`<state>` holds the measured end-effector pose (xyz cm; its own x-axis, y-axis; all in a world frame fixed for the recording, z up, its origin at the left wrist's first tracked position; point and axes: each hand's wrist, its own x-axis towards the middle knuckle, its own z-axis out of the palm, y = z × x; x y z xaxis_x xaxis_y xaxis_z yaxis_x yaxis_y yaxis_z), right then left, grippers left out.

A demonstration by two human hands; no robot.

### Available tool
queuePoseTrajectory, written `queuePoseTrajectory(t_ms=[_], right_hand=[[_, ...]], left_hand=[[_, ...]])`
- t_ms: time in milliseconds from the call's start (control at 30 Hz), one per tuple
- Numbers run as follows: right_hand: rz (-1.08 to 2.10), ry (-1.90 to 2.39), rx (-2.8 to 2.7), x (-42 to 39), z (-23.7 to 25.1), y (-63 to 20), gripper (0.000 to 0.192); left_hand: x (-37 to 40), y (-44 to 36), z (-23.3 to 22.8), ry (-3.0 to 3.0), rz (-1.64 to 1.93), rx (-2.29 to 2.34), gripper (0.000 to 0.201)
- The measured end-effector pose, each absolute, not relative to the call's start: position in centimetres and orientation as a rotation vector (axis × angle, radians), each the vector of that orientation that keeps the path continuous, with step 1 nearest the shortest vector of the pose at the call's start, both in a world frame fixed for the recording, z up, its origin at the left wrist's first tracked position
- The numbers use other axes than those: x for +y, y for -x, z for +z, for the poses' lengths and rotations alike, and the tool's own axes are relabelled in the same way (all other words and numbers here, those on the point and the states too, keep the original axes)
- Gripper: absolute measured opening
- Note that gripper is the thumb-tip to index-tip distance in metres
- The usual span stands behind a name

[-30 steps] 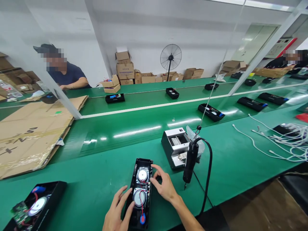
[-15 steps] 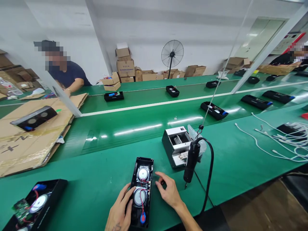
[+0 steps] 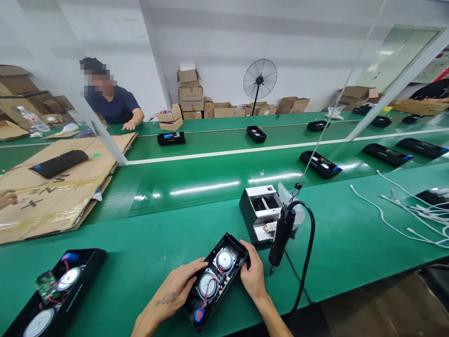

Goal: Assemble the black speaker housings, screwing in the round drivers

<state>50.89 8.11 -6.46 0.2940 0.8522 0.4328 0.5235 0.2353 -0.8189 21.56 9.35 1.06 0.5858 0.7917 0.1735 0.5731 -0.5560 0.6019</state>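
Both hands were on one open black speaker shell, which lay on the green bench right in front of the person. The left hand gripped its near long edge, fingers curled over the rim; the right hand clasped its far corner, fingertips hooked onto the end wall. Inside the shell sat two round silver drivers, red wiring and one blue cell at the near end. Half a second before, the shell had pointed straight away from the person; now it was swung aslant, its far end turned toward the right hand, and that hand, which had been spread beside it, was closed on it.

Just beyond the right hand one black electric screwdriver hung from a cord, tip down, clear of the bench. Behind it stood one white feeder box, open on top, metal parts showing inside. Well to the left of the left hand lay a second open shell, holding two drivers and a green board.

Farther off, past both hands, about eight more black housings were spaced along the conveyor belt. A flat black unit lay on cardboard far left, lying flatter than before. A co-worker sat across the belt, one hand on the edge. One fan stood by stacked cartons.
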Motion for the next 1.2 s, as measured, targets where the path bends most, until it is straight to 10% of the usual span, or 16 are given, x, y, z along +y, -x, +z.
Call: queuePoseTrajectory(t_ms=[233, 400, 633, 1200], right_hand=[[0.372, 1.455, -1.354, 8.0, -6.5, -51.0, 0.068], [0.374, 1.480, -1.361, 7.8, -6.7, -51.2, 0.064], [0.405, 1.476, -1.339, 7.9, -5.8, -50.9, 0.051], [0.473, 1.392, -1.433, 8.2, -4.8, -50.8, 0.028]], left_hand=[[5.4, -20.9, 0.2, -2.237, 0.835, 1.315, 0.036], [0.1, -22.5, -2.6, -2.291, 1.011, 1.390, 0.086], [0.9, -23.5, -3.2, -1.963, 1.238, 1.488, 0.045], [5.0, -21.6, -0.9, -1.138, 1.146, 1.536, 0.080]])
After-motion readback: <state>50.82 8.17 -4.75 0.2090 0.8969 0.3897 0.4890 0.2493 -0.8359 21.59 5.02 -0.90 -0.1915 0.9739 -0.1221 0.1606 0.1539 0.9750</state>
